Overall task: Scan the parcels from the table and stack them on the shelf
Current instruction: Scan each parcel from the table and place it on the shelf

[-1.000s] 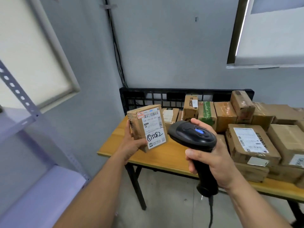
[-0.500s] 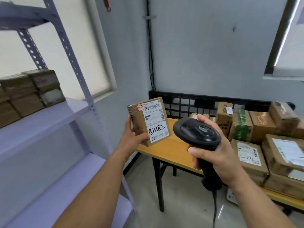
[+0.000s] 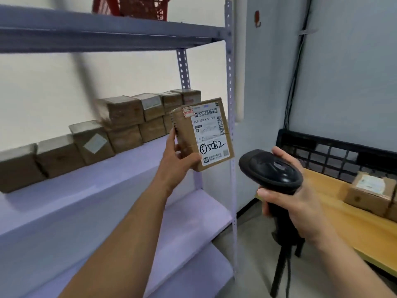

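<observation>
Left hand [image 3: 175, 166] grips labelled parcel [image 3: 204, 134] upright before shelf [image 3: 120, 186]. Right hand [image 3: 298, 203] holds scanner [image 3: 270, 171] by handle. Stacked parcels [image 3: 120, 125] along shelf rear.

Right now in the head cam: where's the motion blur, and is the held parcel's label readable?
Head view: shelf parcels and the red basket up top smear with motion blur; the held parcel in the left hand is sharper, handwritten 5082 legible.

Brown parcel [image 3: 202, 134], black scanner [image 3: 270, 171], lilac shelf [image 3: 86, 190].
</observation>
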Demonstrator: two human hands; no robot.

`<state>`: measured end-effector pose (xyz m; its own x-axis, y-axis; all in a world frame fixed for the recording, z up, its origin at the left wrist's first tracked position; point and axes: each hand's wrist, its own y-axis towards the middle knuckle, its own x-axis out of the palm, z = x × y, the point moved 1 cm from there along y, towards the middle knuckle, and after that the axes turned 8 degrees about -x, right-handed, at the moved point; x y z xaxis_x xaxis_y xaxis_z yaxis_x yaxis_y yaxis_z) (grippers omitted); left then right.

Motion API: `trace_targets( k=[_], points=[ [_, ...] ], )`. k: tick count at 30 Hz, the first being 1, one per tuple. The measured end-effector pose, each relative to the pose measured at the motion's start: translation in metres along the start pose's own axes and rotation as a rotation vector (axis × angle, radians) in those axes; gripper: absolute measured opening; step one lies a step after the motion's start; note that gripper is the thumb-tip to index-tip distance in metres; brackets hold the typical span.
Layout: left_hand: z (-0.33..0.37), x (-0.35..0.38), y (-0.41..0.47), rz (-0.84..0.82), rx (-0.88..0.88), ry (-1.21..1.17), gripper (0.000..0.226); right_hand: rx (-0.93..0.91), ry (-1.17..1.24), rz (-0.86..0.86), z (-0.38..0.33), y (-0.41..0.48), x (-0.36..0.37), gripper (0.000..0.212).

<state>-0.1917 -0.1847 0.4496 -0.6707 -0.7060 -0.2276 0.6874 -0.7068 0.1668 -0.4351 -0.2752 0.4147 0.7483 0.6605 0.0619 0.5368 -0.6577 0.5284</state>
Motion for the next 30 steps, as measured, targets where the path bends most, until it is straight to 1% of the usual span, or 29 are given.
trace_targets(
  k=[3, 6, 8, 11, 15, 17, 21, 23, 26, 30],
  points=[
    [-0.005, -0.056, -0.005, 0.077, 0.016, -0.008, 0.090, -0.001, 0.027, -0.049, 0.000, 0.008, 0.048, 0.087],
    [-0.007, -0.107, -0.008, 0.156, 0.018, -0.010, 0.096, 0.007, 0.052, -0.082, 0.000, 0.015, 0.090, 0.085],
    [-0.009, -0.140, -0.008, 0.203, 0.012, -0.019, 0.094, 0.008, 0.069, -0.112, 0.003, 0.020, 0.117, 0.085],
    [-0.010, -0.186, -0.004, 0.266, 0.000, -0.043, 0.085, 0.008, 0.086, -0.155, 0.007, 0.028, 0.154, 0.084],
    [-0.008, -0.237, 0.007, 0.334, -0.007, -0.068, 0.060, -0.001, 0.066, -0.185, 0.012, 0.038, 0.192, 0.083],
    [-0.009, -0.260, 0.014, 0.400, -0.014, -0.080, 0.054, -0.004, 0.052, -0.197, 0.016, 0.043, 0.206, 0.084],
    [-0.015, -0.297, 0.030, 0.512, -0.055, -0.091, 0.064, -0.009, 0.050, -0.218, 0.024, 0.055, 0.227, 0.085],
    [-0.013, -0.309, 0.042, 0.524, -0.089, -0.103, 0.069, -0.013, 0.044, -0.235, 0.028, 0.062, 0.235, 0.087],
    [-0.004, -0.314, 0.065, 0.467, -0.144, -0.109, 0.066, -0.015, 0.052, -0.244, 0.032, 0.071, 0.241, 0.084],
    [0.006, -0.305, 0.099, 0.402, -0.231, -0.123, 0.052, -0.003, 0.049, -0.229, 0.033, 0.080, 0.242, 0.083]
  ],
)
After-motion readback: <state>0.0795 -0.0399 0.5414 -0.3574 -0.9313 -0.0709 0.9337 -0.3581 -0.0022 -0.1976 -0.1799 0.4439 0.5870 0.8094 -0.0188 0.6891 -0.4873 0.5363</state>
